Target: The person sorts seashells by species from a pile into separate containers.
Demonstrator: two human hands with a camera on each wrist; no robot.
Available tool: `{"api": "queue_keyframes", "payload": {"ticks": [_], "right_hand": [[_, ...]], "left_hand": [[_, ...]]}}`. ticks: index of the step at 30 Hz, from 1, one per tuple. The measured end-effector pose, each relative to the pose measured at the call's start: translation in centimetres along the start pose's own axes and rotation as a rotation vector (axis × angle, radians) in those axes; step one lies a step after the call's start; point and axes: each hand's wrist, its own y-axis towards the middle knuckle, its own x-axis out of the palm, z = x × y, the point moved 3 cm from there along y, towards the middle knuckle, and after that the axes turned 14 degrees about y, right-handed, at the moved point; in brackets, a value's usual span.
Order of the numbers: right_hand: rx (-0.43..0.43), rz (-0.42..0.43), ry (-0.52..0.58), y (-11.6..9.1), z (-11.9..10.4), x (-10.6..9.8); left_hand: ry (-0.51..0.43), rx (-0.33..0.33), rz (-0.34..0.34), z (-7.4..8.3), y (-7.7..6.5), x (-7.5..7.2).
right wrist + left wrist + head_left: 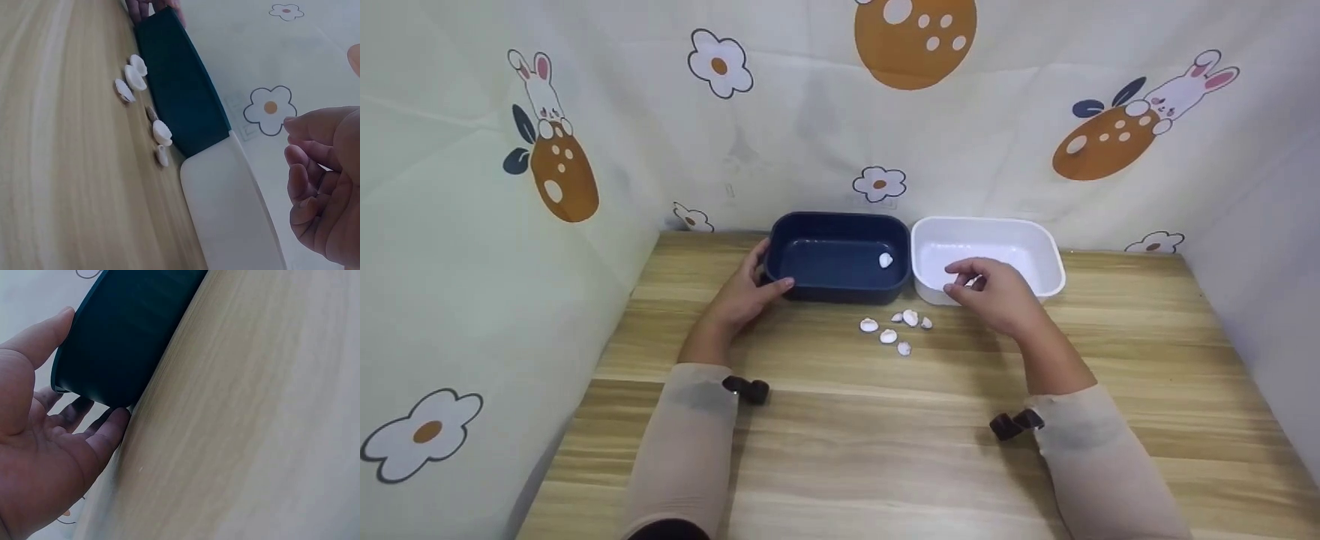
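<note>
My left hand [741, 296] holds the near left corner of a dark blue plastic basin [840, 292], thumb at the front and fingers along the side; the left wrist view shows this grip closely. One white seashell [886, 260] lies inside that basin. Over the near part of a white basin [1050, 259] hovers my right hand [997, 295], its fingers loosely bent. Nothing is visible between its fingertips [290, 125] in the right wrist view. A small pale patch by the fingers in the head view is too unclear to identify. Several seashells [888, 337] lie in front of the basins.
The two basins stand side by side at the back of a wood-grain table [840, 450]. Behind them hangs a pale cloth [802, 135] printed with flowers and rabbits. Black straps with small devices [750, 389] sit on both sleeved wrists.
</note>
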Motion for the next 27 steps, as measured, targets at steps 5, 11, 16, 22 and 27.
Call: {"api": "queue_keyframes", "payload": {"ticks": [5,11,16,22,27], "right_hand": [[0.009,-0.009,0.011,-0.2,0.3,0.6],[0.014,-0.041,0.025,-0.8,0.7,1.3],[0.017,-0.058,0.014,-1.2,1.3,1.7],[0.031,-0.121,0.006,-1.2,1.7,2.7],[0.043,-0.179,-0.011,-1.1,2.3,3.7]], "left_hand": [[0.005,0.001,-0.002,-0.2,0.1,0.0],[0.026,-0.015,0.011,-0.2,0.1,0.0],[-0.002,0.004,0.008,-0.1,0.0,0.0],[-0.001,0.005,0.009,-0.2,0.0,-0.1],[0.003,-0.001,0.014,-0.2,0.0,-0.1]]}}
